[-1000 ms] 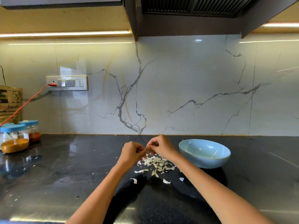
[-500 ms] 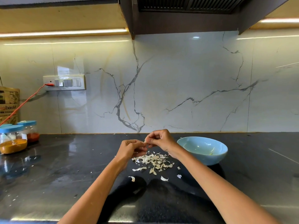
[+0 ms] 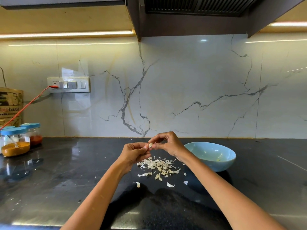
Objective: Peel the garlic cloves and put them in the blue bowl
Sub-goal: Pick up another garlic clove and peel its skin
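Evidently mid-peel. Left hand (image 3: 132, 152) and right hand (image 3: 167, 144) meet above the dark table (image 3: 66, 171), both pinching one garlic clove (image 3: 150, 145) between fingertips — each grip is clenched on the clove, none released. Clove sits in the air, just above the heap of peels (image 3: 159, 166) and left of the blue bowl (image 3: 214, 165).

Progress, as judged: a sizeable pile of papery skins suggests several cloves are already done. Bowl interior shows something small and pale near the bottom, too faint to count. No unpeeled cloves visible on the table — whether any are held hidden in a palm, cannot tell.

Left to do: finish stripping this clove, drop it into the bowl.
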